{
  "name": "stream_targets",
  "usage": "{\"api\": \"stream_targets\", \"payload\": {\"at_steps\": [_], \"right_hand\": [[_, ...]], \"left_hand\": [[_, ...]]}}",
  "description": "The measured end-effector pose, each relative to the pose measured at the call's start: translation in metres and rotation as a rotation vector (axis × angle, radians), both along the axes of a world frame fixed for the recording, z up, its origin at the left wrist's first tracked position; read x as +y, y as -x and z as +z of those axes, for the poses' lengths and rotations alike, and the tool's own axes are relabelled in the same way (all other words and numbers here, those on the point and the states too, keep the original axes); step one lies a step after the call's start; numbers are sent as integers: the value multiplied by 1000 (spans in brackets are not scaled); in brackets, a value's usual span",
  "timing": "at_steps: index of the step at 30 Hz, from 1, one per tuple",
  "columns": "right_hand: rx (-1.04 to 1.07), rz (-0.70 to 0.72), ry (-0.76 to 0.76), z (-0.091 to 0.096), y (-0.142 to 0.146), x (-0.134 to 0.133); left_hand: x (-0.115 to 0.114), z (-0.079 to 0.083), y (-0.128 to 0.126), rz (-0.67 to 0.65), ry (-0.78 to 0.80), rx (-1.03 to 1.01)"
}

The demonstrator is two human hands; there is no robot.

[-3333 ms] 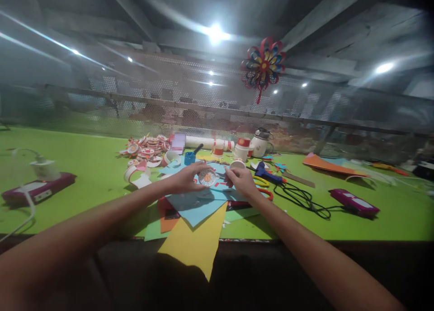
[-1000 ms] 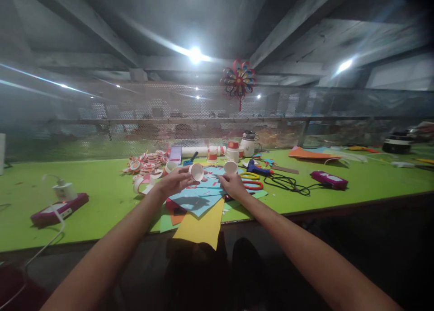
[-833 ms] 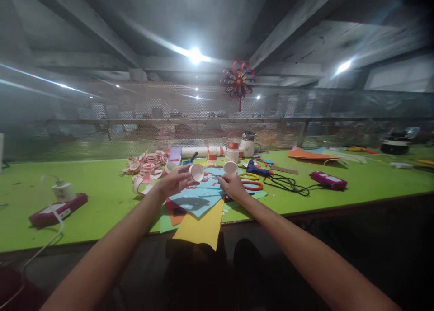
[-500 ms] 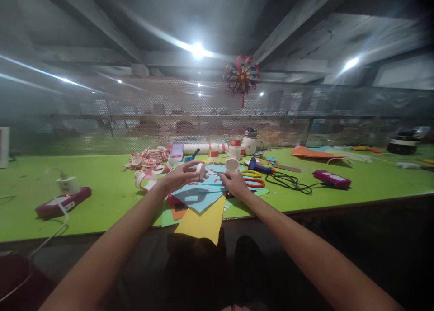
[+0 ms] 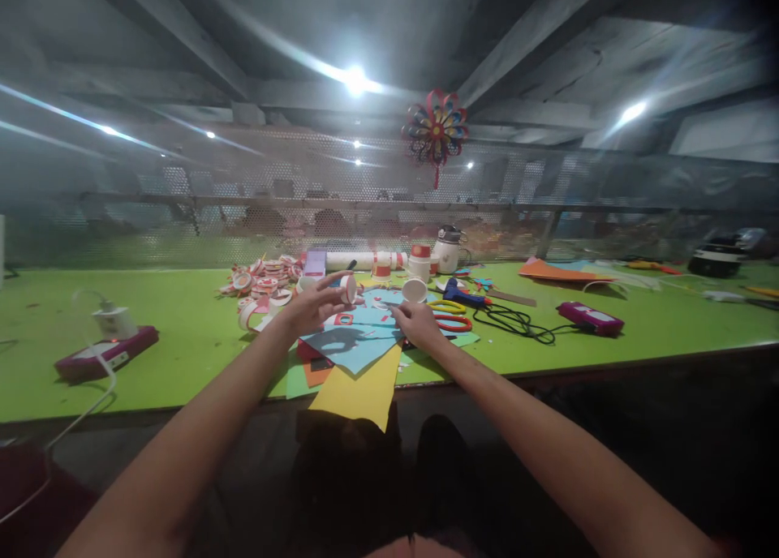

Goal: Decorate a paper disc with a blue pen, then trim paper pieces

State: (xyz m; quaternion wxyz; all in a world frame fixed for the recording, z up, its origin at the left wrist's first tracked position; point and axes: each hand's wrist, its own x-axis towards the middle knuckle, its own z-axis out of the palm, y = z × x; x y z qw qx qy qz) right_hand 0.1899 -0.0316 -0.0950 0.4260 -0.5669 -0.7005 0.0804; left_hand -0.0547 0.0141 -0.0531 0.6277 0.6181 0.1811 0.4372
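Observation:
My left hand (image 5: pixel 313 306) is raised a little above the green table (image 5: pixel 182 339) and pinches a small white paper ring with a red edge (image 5: pixel 347 289) at its fingertips. My right hand (image 5: pixel 414 323) rests low on the stack of coloured paper sheets (image 5: pixel 359 355), fingers curled down on the blue sheet; I cannot make out anything in them. A white paper cup (image 5: pixel 415 289) stands just beyond my right hand.
A heap of red-and-white paper rings (image 5: pixel 261 281) lies behind my left hand. Yellow and red scissors (image 5: pixel 449 315), a blue glue gun (image 5: pixel 462 296) with a black cord, a white bottle (image 5: pixel 448 252) and maroon boxes (image 5: pixel 589 317) (image 5: pixel 103 354) lie around. Mesh fence behind.
My left hand lifted the ring a little higher and turned it, from its open mouth facing me to nearly edge-on. My right hand stayed on the paper. The view shifted slightly.

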Motion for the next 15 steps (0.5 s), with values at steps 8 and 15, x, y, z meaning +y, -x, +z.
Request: {"api": "stream_targets", "payload": {"at_steps": [8,15], "right_hand": [[81,-192,14,4,-24,26],[-265,-270,207,43,-77,29]], "left_hand": [[17,9,23,170,59,-204],[20,7,20,175,82,-232]]}}
